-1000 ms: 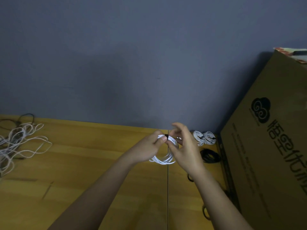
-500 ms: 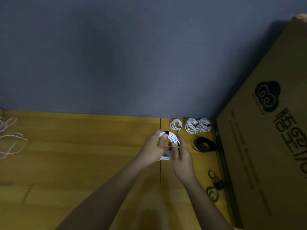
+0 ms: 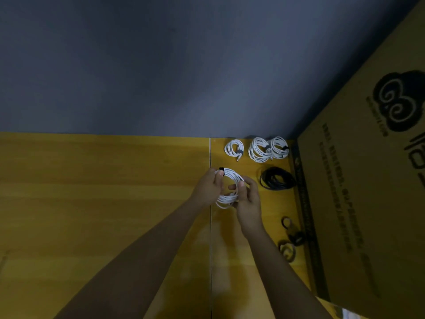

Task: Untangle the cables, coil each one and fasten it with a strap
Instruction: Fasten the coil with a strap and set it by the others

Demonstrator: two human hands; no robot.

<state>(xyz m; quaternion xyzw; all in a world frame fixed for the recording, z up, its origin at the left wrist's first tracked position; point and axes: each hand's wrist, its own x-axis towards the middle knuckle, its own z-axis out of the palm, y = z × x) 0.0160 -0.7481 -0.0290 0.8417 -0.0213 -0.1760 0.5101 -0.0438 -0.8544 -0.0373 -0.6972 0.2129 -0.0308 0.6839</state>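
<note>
White round-coiled cable (image 3: 230, 189) is in both my hands, held just above the yellow wooden tabletop (image 3: 103, 203) near the seam between its boards. Left hand (image 3: 207, 189) pinches the far-left arc where the small black strap (image 3: 221, 169) sits; I judge that's to keep the strap from slipping while it closes. Right hand (image 3: 247, 199) grips the near-right arc so the loops don't spring apart. Coil tilts up toward me, long axis running far-left to near-right, strap at the far end. Three strapped white coils (image 3: 258, 149) lie in a row along the far edge, black coil (image 3: 277, 181) just beside the brown cardboard box (image 3: 368, 180); looks like the done pile. Spare dark strap rings (image 3: 291, 240) wait near the box.
</note>
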